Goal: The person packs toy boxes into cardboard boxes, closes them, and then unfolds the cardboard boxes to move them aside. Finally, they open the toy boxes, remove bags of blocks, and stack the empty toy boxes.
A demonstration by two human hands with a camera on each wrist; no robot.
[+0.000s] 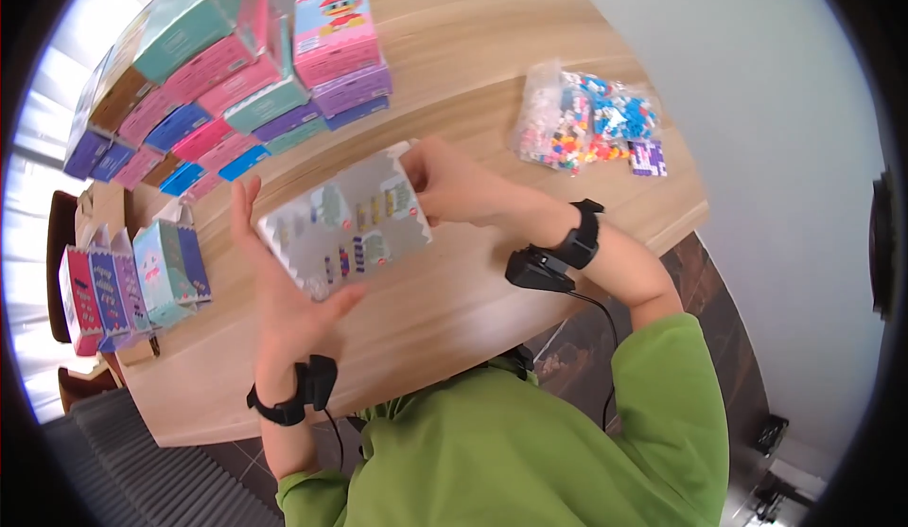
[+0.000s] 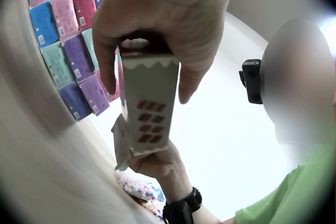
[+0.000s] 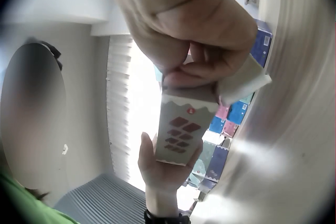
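Above the table, a small white-and-grey cardboard box (image 1: 350,222) printed with little block diagrams hangs tilted between both hands. My left hand (image 1: 288,290) lies against its left end, fingers and thumb fairly straight and spread to either side. At the other end my right hand (image 1: 459,182) pinches the box, its fingers curled at the edge. A loose flap (image 3: 245,83) sticks out beside those fingers in the right wrist view. Red block pictures mark the narrow side (image 2: 149,108) in the left wrist view. The inside of the box is hidden.
Stacked colourful boxes (image 1: 222,82) fill the table's far left. More boxes (image 1: 170,272) stand at the left edge. Clear bags of small coloured bricks (image 1: 586,115) lie at the right, with a purple-and-white patterned piece (image 1: 648,158) beside them on the wooden table (image 1: 463,44).
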